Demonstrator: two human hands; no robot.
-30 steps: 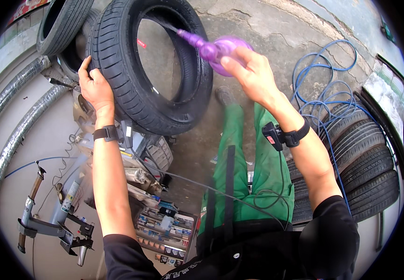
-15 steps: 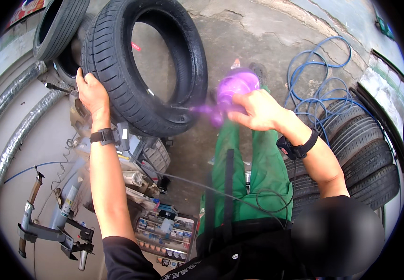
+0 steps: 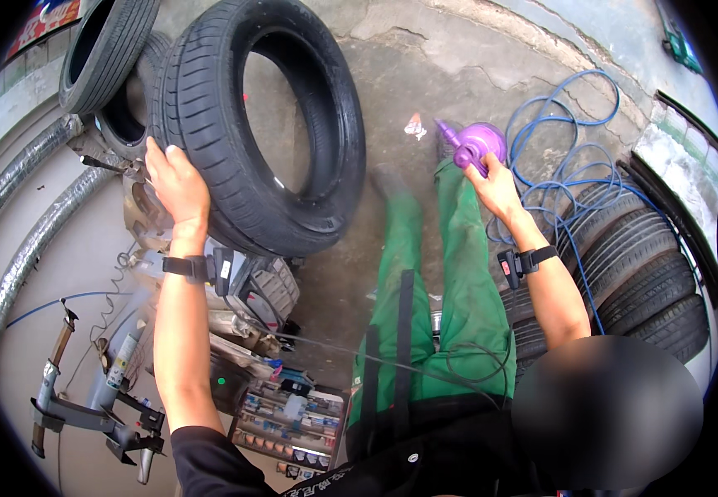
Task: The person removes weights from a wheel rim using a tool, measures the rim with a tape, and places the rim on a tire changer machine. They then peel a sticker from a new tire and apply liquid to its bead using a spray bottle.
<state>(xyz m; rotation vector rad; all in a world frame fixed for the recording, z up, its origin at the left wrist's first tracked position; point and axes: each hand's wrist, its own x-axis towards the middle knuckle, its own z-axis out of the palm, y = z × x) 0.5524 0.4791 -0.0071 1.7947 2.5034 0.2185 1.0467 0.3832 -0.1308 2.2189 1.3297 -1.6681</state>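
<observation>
Tilted up at the upper left stands a large black car tyre (image 3: 210, 153), its hollow middle facing right. My left hand (image 3: 179, 184) grips its tread edge on the left side, thumb and fingers stretched along the rubber. To the right, apart from the tyre, my right hand (image 3: 495, 189) is closed around a purple hand-held tool (image 3: 483, 142) with a rounded body and a narrow spout pointing up and left. Its exact kind I cannot make out. What bears the tyre's weight from below is hidden.
More tyres (image 3: 110, 58) lean at the far left, and several are stacked (image 3: 636, 265) at the right. A blue hose (image 3: 574, 124) lies coiled on the concrete floor (image 3: 425, 74). A tray of small parts (image 3: 288, 422) is low left, near grey metal equipment (image 3: 85, 410).
My right hand has swung right and up with the purple tool, away from the tyre's lower rim. My left hand has shifted slightly right and down. The tyre has turned a little.
</observation>
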